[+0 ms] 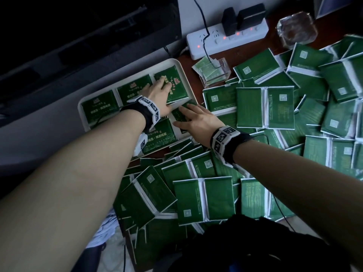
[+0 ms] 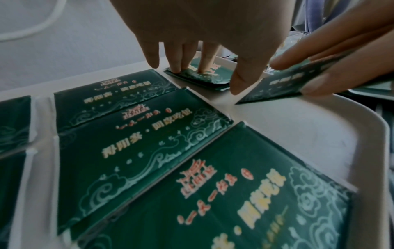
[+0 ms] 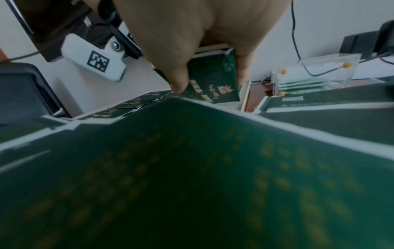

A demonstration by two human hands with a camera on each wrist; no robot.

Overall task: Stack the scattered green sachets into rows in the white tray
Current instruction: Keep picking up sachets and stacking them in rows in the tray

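On the desk, a big sachet pile [image 1: 255,114] beside the tray [image 1: 181,69]. Left hand [image 1: 157,89] presses flat on the corner sachet [image 1: 172,83]; right hand [image 1: 196,118] pinches another [image 1: 179,113] over the tray. Drop it crooked and the row probably skews.

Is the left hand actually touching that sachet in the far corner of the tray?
Touching. The left wrist view shows the left hand's fingers pressed straight down on the corner sachet in the white tray, with no gap at the fingertips.
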